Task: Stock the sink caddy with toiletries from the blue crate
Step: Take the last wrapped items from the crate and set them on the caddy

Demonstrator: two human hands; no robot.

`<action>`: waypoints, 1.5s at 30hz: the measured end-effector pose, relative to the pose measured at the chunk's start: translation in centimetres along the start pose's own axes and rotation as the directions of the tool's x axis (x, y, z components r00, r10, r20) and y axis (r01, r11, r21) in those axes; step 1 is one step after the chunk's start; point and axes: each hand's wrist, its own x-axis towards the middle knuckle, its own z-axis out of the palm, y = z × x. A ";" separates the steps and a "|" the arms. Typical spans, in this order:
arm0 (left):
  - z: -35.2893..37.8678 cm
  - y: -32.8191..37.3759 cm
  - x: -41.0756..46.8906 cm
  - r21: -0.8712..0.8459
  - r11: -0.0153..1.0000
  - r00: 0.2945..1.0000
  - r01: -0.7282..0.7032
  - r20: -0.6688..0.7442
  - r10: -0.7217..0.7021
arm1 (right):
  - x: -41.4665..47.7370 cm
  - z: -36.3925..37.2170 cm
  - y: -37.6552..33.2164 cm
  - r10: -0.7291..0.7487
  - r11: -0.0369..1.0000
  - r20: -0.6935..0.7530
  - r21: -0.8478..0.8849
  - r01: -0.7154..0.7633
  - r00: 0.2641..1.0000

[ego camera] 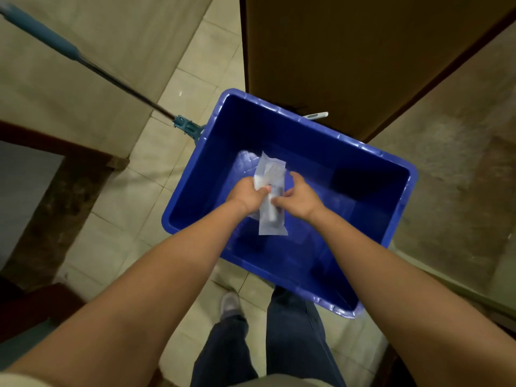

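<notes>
We're on pale floor tiles [145, 152] in what looks like a washroom or the passage just outside one; home or hotel, I can't tell. A mop [47, 34] leans along the beige wall [83, 113], a brown wooden door [349, 57] stands ahead, and a blue crate [402, 174] on the floor holds sealed sachets [272, 188].

Clear sealed packets [272, 191] held above the blue crate [363, 163] interior

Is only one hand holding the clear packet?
No, both the left hand and the right hand hold the clear packet over the blue crate.
</notes>
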 end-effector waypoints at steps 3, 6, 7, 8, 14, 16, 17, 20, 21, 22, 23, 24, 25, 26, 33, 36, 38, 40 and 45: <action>-0.6 0.5 -1.7 -0.056 0.998 0.999 -0.040 -0.025 0.039 | -2.1 0.0 -0.6 -0.014 0.998 -0.008 0.057 0.014 1.000; -1.2 0.9 -3.7 -0.106 0.992 0.997 -0.072 -0.026 0.070 | -4.9 0.2 -1.2 -0.031 0.994 -0.023 0.105 0.033 0.999; -1.4 1.0 -4.5 -0.121 0.990 0.997 -0.075 -0.022 0.073 | -5.9 0.3 -1.4 -0.043 0.994 -0.031 0.102 0.046 0.999; -1.6 1.1 -5.4 -0.140 0.987 0.997 -0.074 -0.015 0.073 | -7.0 0.4 -1.5 -0.055 0.994 -0.042 0.096 0.059 0.998; -3.7 1.0 -11.3 -0.161 0.975 0.987 -0.155 0.013 0.159 | -14.0 2.1 -3.1 -0.096 0.983 -0.173 0.139 0.121 0.980; -4.7 1.0 -13.4 -0.148 0.972 0.978 -0.182 0.070 0.194 | -16.3 2.6 -3.8 -0.098 0.979 -0.227 0.155 0.135 0.969; -5.1 1.1 -14.4 -0.143 0.971 0.972 -0.191 0.108 0.207 | -17.5 2.9 -4.0 -0.098 0.976 -0.254 0.164 0.143 0.962; -6.0 1.7 -17.6 -0.122 0.974 0.968 -0.189 0.143 0.206 | -21.1 3.6 -4.5 -0.092 0.969 -0.347 0.183 0.163 0.934; -6.2 1.9 -18.5 -0.128 0.975 0.969 -0.182 0.145 0.200 | -22.1 3.6 -4.5 -0.086 0.968 -0.377 0.187 0.166 0.922; -6.3 2.1 -19.6 -0.147 0.972 0.964 -0.184 0.165 0.208 | -23.5 3.8 -4.4 -0.083 0.964 -0.415 0.196 0.178 0.906; -6.4 2.4 -20.8 -0.166 0.967 0.954 -0.193 0.199 0.225 | -24.9 3.9 -4.3 -0.078 0.959 -0.453 0.208 0.190 0.888; -6.3 2.6 -21.8 -0.172 0.961 0.939 -0.217 0.232 0.254 | -26.3 3.9 -4.1 -0.069 0.954 -0.491 0.221 0.201 0.868; -6.1 2.8 -22.9 -0.168 0.953 0.921 -0.252 0.261 0.289 | -27.7 3.8 -3.8 -0.055 0.949 -0.527 0.236 0.208 0.848; -5.8 3.1 -23.9 -0.166 0.944 0.902 -0.286 0.286 0.323 | -29.0 3.7 -3.4 -0.038 0.944 -0.564 0.251 0.215 0.825; -1.1 5.0 -31.7 -0.204 0.858 0.714 -0.472 0.481 0.508 | -39.3 2.5 1.3 0.091 0.900 -0.769 0.336 0.278 0.633; 1.6 5.7 -35.0 -0.197 0.795 0.582 -0.574 0.585 0.565 | -43.5 2.0 4.1 0.150 0.877 -0.814 0.372 0.305 0.562; 3.5 6.3 -36.9 -0.183 0.730 0.497 -0.658 0.623 0.604 | -46.1 1.8 6.1 0.189 0.858 -0.833 0.397 0.325 0.520; 5.6 6.9 -39.0 -0.161 0.673 0.433 -0.722 0.654 0.620 | -48.6 1.7 8.1 0.228 0.844 -0.847 0.418 0.336 0.481; 11.1 7.8 -44.9 -0.177 0.593 0.278 -0.786 0.755 0.594 | -54.7 2.0 13.8 0.310 0.834 -0.876 0.437 0.337 0.370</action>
